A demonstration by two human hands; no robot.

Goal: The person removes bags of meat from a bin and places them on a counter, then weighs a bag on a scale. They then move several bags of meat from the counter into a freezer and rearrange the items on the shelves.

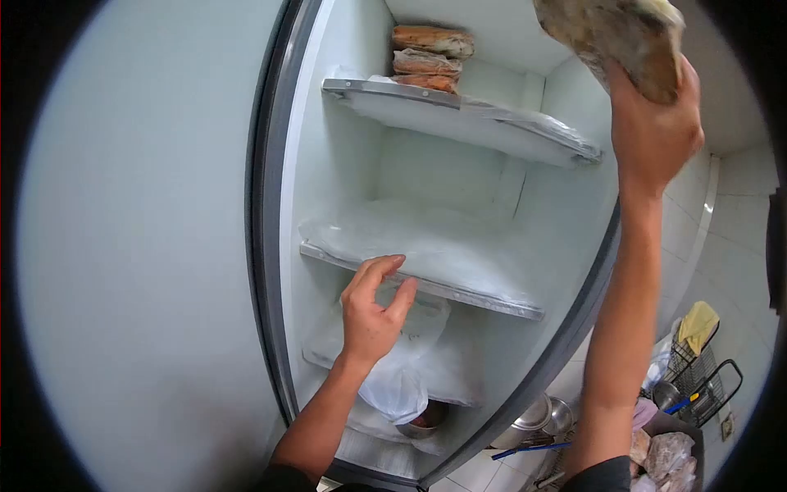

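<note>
My right hand (656, 135) is raised at the upper right, its fingers wrapped round the lower end of a brownish, plastic-wrapped frozen package (627, 41). My left hand (375, 310) hovers at the front edge of the frosty middle shelf (459, 291), thumb and fingers apart with nothing between them. On the top shelf (393, 90) of the open freezer lies a stack of wrapped orange-brown packages (428, 61). Below my left hand, a white plastic bag (395, 394) hangs over a lower shelf, next to a metal bowl (426, 418).
The freezer's door frame (266, 205) runs down the left side. At the lower right, outside the freezer, stand metal pots (537, 412), a black wire basket (705, 385) with a yellow cloth (698, 326), and a bin holding bagged packages (668, 455).
</note>
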